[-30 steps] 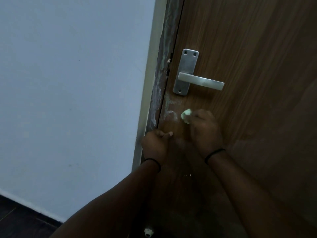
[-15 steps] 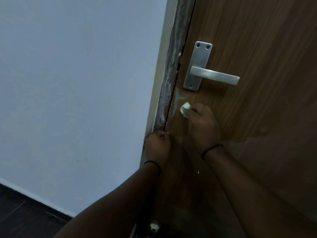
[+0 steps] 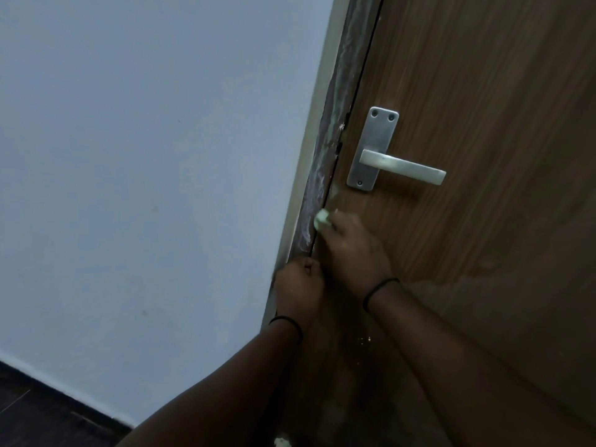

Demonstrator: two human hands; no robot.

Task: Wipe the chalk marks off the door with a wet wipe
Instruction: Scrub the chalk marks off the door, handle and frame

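The brown wooden door fills the right side of the head view. My right hand presses a balled pale green wet wipe against the door's left edge, below the metal handle. A faint chalk smear shows just above the wipe, and whitish chalk streaks run along the dark frame strip beside it. My left hand is a closed fist resting on the frame strip just below the wipe. Nothing shows in the fist.
A pale blue wall takes up the left half. Dark floor lies at the bottom left. White flecks dot the door lower down, and a small pale crumpled object lies near the bottom edge.
My right hand slid the wipe leftwards from the door face to its edge; the chalk scribble seen there earlier is gone. My left hand's fingers have curled in. The view shifted left.
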